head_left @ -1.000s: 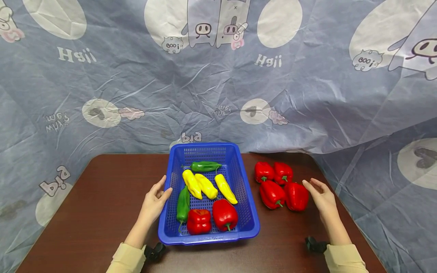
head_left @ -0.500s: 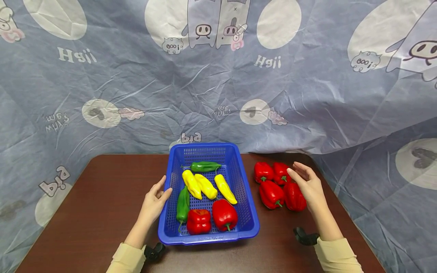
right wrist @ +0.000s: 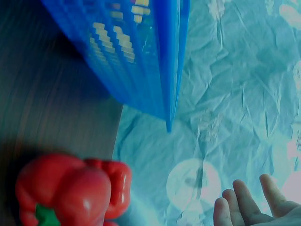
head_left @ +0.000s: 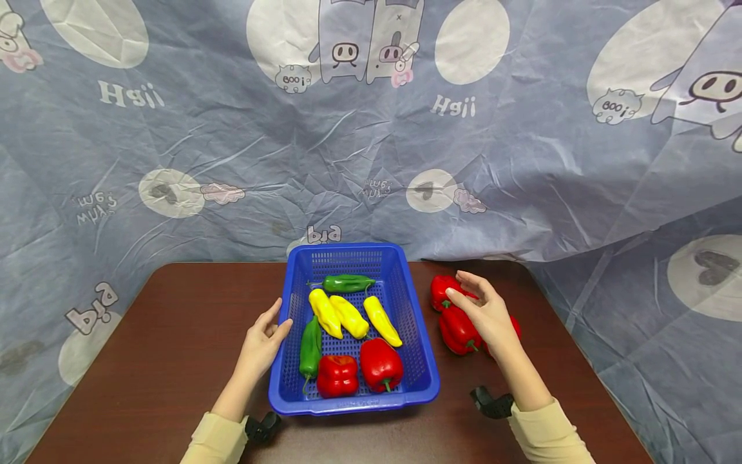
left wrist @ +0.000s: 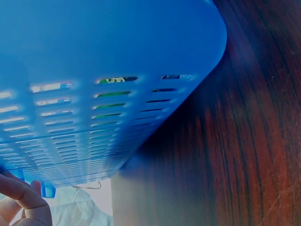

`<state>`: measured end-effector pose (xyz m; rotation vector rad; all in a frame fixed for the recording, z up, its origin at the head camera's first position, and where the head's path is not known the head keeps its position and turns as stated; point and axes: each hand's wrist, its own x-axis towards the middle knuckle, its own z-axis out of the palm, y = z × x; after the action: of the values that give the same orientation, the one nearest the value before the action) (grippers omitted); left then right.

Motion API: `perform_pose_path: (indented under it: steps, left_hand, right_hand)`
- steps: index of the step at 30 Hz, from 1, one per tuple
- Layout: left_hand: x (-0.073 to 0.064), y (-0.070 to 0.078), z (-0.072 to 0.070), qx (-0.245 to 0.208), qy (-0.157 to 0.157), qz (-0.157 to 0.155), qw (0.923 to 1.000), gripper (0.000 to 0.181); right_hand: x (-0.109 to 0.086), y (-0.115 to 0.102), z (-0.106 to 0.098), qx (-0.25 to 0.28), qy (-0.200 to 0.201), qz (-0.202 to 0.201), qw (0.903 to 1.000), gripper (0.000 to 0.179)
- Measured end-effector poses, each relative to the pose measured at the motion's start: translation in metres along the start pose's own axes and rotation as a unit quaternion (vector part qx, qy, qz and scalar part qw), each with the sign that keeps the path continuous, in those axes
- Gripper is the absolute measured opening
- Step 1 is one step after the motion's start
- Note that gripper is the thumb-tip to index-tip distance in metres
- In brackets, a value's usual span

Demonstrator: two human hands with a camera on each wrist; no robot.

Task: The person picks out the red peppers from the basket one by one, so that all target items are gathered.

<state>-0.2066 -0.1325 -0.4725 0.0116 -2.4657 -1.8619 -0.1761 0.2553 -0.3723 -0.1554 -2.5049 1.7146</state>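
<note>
A blue plastic basket [head_left: 426, 351] stands on the table. My left hand [head_left: 257, 345] holds its left rim, thumb at the rim's top and fingers along the outer side. Over a cluster of red bell peppers [head_left: 459, 332] right of the basket hovers my right hand [head_left: 489, 319], its fingers extended and holding nothing. It partly hides the peppers behind it. In the right wrist view the hand [right wrist: 254, 209] is apart from the nearest bell pepper [right wrist: 84, 188]. Inside the basket lie two red bell peppers [head_left: 381, 365], several yellow peppers [head_left: 350, 317] and two green peppers [head_left: 310, 348].
A dark brown wooden table [head_left: 191, 335] carries everything. Behind it hangs a grey-blue printed cloth [head_left: 348, 148], which also runs along the right side. Black wrist straps [head_left: 263, 427] sit at both cuffs.
My right hand has moved left from beside the rightmost red bell pepper to above the cluster. The left hand and the basket have stayed in place.
</note>
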Motion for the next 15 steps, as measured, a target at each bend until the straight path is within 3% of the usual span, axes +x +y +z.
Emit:
perform_pose_path:
  steps: [15]
  left_hand:
    - [0.001, -0.002, 0.000, -0.001, 0.001, 0.000, 1.0000, 0.060]
  right_hand:
    - [-0.019, 0.001, 0.064, -0.041, -0.040, -0.023, 0.9981, 0.062]
